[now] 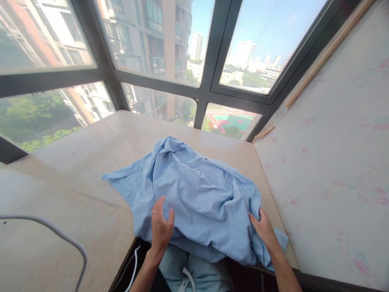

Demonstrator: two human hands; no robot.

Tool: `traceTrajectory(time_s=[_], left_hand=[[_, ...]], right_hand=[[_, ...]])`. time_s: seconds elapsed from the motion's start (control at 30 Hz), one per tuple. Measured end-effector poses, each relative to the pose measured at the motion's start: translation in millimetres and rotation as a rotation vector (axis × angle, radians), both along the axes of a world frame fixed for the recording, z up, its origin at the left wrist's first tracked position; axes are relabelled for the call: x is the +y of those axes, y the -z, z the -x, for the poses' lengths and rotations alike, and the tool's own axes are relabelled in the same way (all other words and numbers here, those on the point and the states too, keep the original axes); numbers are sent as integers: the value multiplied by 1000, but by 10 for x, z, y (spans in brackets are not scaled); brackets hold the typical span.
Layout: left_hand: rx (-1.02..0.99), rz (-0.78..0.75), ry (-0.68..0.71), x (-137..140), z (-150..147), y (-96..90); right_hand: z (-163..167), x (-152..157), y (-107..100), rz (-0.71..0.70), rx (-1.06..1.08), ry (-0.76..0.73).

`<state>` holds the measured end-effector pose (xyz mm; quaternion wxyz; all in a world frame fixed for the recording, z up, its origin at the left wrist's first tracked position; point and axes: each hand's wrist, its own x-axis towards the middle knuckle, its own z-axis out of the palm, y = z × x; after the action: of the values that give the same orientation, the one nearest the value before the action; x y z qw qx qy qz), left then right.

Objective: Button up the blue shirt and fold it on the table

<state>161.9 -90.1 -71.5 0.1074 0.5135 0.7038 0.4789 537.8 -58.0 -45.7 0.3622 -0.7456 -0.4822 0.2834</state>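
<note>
A light blue button-up shirt (194, 190) lies crumpled across the window ledge, its front part drooping over the near edge. Small buttons show along its upper left border. Over the shirt's lower left part is my left hand (162, 225), fingers apart, with a ring on one finger and nothing in its grasp. At the shirt's right side, my right hand (263, 227) pinches a fold of the fabric between thumb and fingers. Part of a sleeve or hem hangs beyond that wrist, bunched against the ledge's right end.
The pale ledge (91, 150) runs beneath dark-framed windows (206, 89). A flowered wall (331, 170) closes off the right side. On the left, a grey cable (60, 235) curves over the surface, and a white cord (133, 263) hangs by the near edge, beside my lap.
</note>
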Motion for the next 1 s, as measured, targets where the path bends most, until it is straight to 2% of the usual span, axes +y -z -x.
traceTrajectory(time_s=[0.1,0.2,0.3,0.43,0.53,0.6,0.7,0.8,0.9,1.0], left_hand=[[-172,162,49,-355,90,38],[-225,231,5,-441,131,62],[-118,175,-103,-254,268,55],[78,113,-294,99,563,21],[145,225,-436,259,747,-43],[148,332,-488,317,827,-118],[1,407,-434,370,887,-233],[-124,457,-326,398,899,-280],[-57,528,-272,372,894,-255],[-45,518,-280,283,896,-226]], right_hand=[[38,-31,221,-31,-31,31],[148,-25,346,-80,-86,46],[314,23,277,-222,-199,25],[558,147,-5,-459,-376,-23],[751,259,-142,-542,-434,-94],[887,354,-132,-551,-449,-201],[1081,576,0,-448,-532,-400],[1218,911,133,-148,-711,-515],[1256,1299,167,149,-814,-582],[1208,1662,139,217,-832,-641]])
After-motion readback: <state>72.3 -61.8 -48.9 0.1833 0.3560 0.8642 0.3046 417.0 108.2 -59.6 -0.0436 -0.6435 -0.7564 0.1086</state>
